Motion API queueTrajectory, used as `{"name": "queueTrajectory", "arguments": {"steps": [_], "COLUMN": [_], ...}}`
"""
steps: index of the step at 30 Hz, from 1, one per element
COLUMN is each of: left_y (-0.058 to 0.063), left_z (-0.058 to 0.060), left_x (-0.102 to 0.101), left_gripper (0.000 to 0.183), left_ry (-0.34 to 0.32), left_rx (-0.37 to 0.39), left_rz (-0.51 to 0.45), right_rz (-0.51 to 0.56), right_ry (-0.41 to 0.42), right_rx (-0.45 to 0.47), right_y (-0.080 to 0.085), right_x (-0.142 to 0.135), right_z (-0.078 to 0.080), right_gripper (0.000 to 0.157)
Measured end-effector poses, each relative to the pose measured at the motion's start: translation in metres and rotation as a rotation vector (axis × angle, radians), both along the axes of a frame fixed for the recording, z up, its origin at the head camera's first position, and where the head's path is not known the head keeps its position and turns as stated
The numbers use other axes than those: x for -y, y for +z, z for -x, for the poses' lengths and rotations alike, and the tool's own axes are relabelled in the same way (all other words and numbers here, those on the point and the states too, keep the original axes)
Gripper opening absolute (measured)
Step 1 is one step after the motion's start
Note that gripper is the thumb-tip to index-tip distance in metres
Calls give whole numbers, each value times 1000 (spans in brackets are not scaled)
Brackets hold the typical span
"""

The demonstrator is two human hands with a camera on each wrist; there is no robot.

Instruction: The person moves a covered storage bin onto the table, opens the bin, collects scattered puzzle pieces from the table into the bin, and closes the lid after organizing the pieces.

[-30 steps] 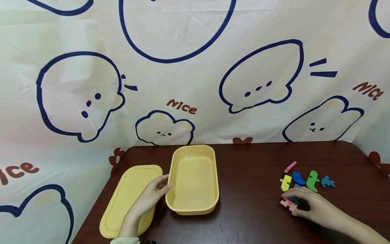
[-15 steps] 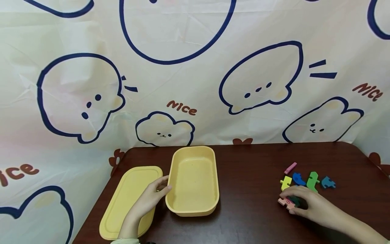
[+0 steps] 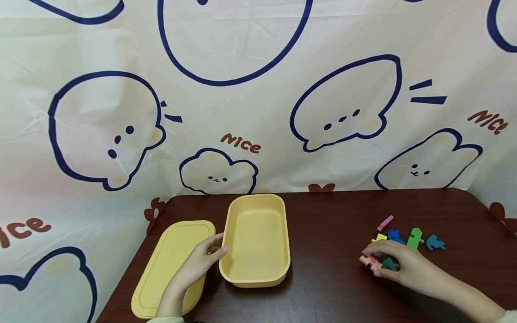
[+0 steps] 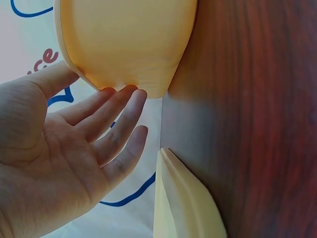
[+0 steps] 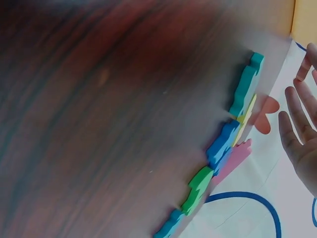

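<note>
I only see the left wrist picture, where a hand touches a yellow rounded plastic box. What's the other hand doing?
Observer: In the head view, the right hand pinches a small pink notched puzzle-like piece between thumb and fingers.
Operator: Ooh! Are there more pieces?
Observer: Yes, for one, a bright green notched piece lies on the dark brown wood-grain table, just beyond that hand.
Operator: Which side of my box is the green one on?
Observer: The right side: in the head view, the yellow box stands well to its left.
</note>
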State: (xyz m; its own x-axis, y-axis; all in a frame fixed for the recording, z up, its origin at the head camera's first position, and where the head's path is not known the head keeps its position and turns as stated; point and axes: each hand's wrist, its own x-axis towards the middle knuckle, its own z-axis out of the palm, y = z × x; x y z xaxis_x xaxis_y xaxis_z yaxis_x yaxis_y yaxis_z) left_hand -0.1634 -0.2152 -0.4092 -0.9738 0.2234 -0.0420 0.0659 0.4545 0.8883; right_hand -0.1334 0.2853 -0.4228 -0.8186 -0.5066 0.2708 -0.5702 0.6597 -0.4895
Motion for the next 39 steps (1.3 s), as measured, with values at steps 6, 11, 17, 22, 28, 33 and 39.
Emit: {"name": "queueTrajectory", "arguments": {"steps": [6, 11, 17, 22, 28, 33, 39], "left_y": [0, -1, -1, 0, 0, 0, 0], "left_z": [0, 0, 1, 0, 0, 1, 1], "left_x": [0, 0, -1, -1, -1, 0, 1], "left_gripper": [51, 51, 50, 50, 50, 52, 53], "left_ry": [2, 14, 31, 39, 37, 12, -2], "left_rx": [-5, -6, -3, -9, 1, 5, 4], "left_rz": [7, 15, 13, 17, 12, 7, 2], "right_rz": [17, 30, 38, 20, 4, 10, -7], "right_ry": [32, 46, 62, 56, 28, 28, 47], "right_rx": [-8, -5, 28, -7, 28, 69, 107], "right_y": [2, 6, 11, 13, 19, 22, 27], "right_x": [11, 20, 30, 40, 52, 66, 87], "right_z": [4, 7, 9, 12, 17, 20, 22], "right_gripper": [44, 43, 43, 42, 42, 39, 37]}}
